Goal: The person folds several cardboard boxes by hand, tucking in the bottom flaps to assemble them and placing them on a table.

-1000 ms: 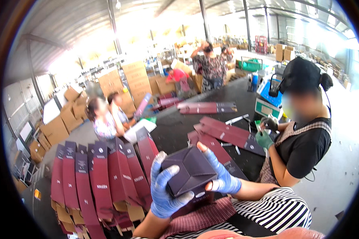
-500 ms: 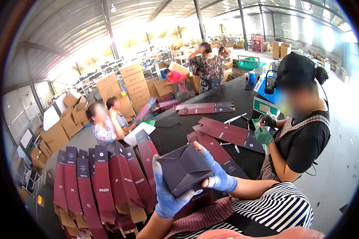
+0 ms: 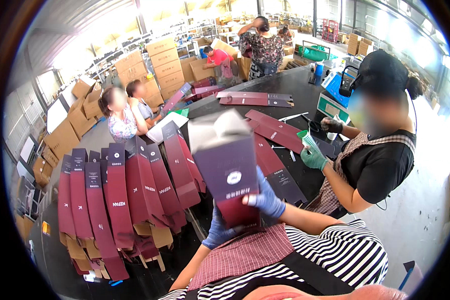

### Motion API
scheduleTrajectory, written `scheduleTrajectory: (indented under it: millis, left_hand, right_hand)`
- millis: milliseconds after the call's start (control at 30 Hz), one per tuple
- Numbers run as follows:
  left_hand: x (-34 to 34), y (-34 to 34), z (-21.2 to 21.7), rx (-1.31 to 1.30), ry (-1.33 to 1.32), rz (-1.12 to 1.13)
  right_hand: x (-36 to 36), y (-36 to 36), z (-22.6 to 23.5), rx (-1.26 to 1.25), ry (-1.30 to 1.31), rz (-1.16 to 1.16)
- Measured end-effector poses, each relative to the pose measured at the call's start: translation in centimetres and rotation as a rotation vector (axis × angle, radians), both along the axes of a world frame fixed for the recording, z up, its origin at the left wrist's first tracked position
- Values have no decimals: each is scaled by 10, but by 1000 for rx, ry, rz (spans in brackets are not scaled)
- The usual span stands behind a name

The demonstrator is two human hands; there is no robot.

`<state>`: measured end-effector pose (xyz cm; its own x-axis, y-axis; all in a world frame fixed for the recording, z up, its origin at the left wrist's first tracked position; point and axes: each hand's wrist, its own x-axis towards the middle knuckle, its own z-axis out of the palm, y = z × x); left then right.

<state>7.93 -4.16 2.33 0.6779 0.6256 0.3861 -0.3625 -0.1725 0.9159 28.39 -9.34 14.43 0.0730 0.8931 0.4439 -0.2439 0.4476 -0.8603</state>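
Between both hands I hold a tall carton box [image 3: 227, 167], dark navy in its upper part and maroon below. It stands near upright before my striped apron, a round white mark on its facing side. Its pale top end is smeared by motion and glare, so its flaps cannot be made out. My left hand [image 3: 219, 229], in a blue glove with bare fingertips, grips the lower left side, partly hidden. My right hand [image 3: 269, 200], gloved alike, wraps the lower right side with its thumb across the front.
Several maroon cartons [image 3: 117, 200] lean in a row on the black table [image 3: 205, 120] at left. Flat cartons [image 3: 280, 132] lie beyond my hands. At right a co-worker [image 3: 380, 135] in gloves handles a small green and white item. Other people and stacked brown boxes [image 3: 164, 65] are behind.
The box has tipped from showing its folded dark end to showing its long side. My hands have moved lower along it. The co-worker's hands at right have shifted slightly.
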Motion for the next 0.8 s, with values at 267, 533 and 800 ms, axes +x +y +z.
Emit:
scheduleTrajectory:
  millis: [267,533,800]
  left_hand:
    - [-5,23,25,502,343,303]
    - [-20,22,-4,-247,166,370]
    - [-100,176,84,-139,723,713]
  right_hand:
    - [73,35,50,-90,507,-48]
    - [-17,62,-55,-443,46,22]
    - [-11,71,-107,-483,-457,42]
